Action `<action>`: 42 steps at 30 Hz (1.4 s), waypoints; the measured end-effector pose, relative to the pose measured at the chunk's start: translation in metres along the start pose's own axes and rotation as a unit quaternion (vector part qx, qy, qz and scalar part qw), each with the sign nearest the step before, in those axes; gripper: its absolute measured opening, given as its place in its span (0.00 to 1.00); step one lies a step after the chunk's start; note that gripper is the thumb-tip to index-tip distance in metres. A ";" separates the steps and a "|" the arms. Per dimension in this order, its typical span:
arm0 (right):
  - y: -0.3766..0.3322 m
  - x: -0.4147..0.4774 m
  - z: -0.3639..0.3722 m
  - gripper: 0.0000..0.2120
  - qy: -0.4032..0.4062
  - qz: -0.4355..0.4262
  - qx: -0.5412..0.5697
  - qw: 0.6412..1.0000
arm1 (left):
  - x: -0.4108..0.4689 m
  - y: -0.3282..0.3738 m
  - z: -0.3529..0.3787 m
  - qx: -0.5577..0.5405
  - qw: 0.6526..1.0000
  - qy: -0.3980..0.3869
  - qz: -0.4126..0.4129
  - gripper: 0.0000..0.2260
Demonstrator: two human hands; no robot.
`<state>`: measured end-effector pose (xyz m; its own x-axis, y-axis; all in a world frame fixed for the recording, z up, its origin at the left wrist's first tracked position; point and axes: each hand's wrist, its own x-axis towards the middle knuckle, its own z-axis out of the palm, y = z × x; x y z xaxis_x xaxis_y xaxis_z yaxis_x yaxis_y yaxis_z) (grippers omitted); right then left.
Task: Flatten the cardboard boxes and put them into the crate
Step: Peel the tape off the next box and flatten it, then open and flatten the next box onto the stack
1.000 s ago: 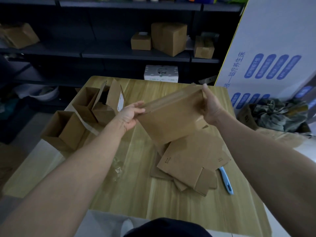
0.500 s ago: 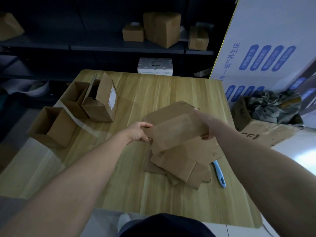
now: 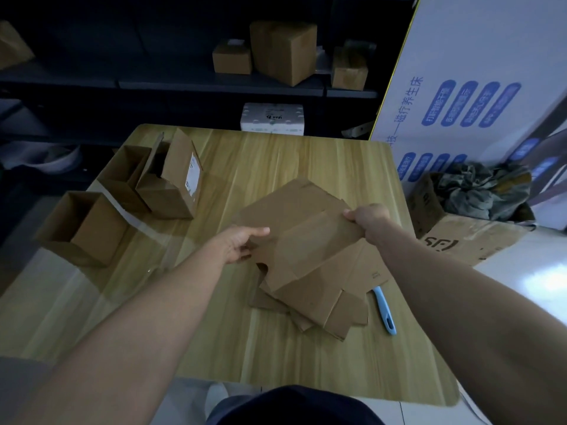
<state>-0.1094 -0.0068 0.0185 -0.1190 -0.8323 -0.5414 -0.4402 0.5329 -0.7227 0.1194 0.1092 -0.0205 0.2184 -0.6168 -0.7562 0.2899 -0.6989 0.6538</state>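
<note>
Since half second ago, flattened box (image 3: 306, 237) has come lower onto pile of flat cardboard (image 3: 322, 302) at table (image 3: 276, 167) centre-right. My left hand (image 3: 242, 245) pinches its left edge, thumb on top; right hand (image 3: 368, 220) clamps far right corner, fingers curled shut on it. Progress, as I judge it — several boxes already flat in pile, three open boxes (image 3: 135, 207) left standing at table's left. Blue cutter (image 3: 385, 309) lies just beside pile. Crate — can't identify it in view; nothing loaded yet, as far as I can see.
</note>
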 end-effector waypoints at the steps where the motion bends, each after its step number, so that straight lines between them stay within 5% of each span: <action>1: 0.000 -0.001 -0.001 0.23 0.001 -0.003 -0.028 1.000 | 0.001 -0.001 0.003 -0.009 1.000 0.000 0.000 0.16; 5: 0.005 -0.007 -0.007 0.17 -0.046 -0.025 -0.111 0.992 | 0.008 -0.003 0.013 -0.027 0.999 0.027 0.023 0.13; 11: 0.022 -0.010 -0.007 0.15 -0.099 0.025 -0.077 0.992 | 0.025 -0.002 0.017 0.097 0.988 0.070 0.094 0.43; 19: 0.066 0.000 -0.003 0.09 -0.110 0.058 -0.204 0.971 | 0.042 -0.036 0.037 0.218 0.964 0.109 0.103 0.34; 24: 0.054 0.007 -0.002 0.07 -0.061 -0.016 -0.328 0.943 | 0.042 -0.041 0.040 0.228 0.962 0.104 0.106 0.31; 27: 0.032 0.011 0.004 0.15 -0.012 -0.075 -0.363 0.929 | 0.036 -0.029 0.033 0.273 0.941 0.144 0.137 0.27; 36: -0.073 -0.047 0.106 0.20 -0.089 -0.366 -0.424 0.824 | -0.007 0.024 -0.048 0.286 0.886 0.249 0.267 0.16; 42: -0.118 -0.096 0.211 0.21 -0.126 -0.482 -0.453 0.740 | -0.040 0.027 -0.140 0.281 0.861 0.317 0.280 0.14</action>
<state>0.1418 0.0428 0.0652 0.7574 -0.6441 -0.1076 -0.6421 -0.7045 -0.3023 0.2485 0.1662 0.0238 0.6938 -0.7173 -0.0642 -0.4849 -0.5312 0.6948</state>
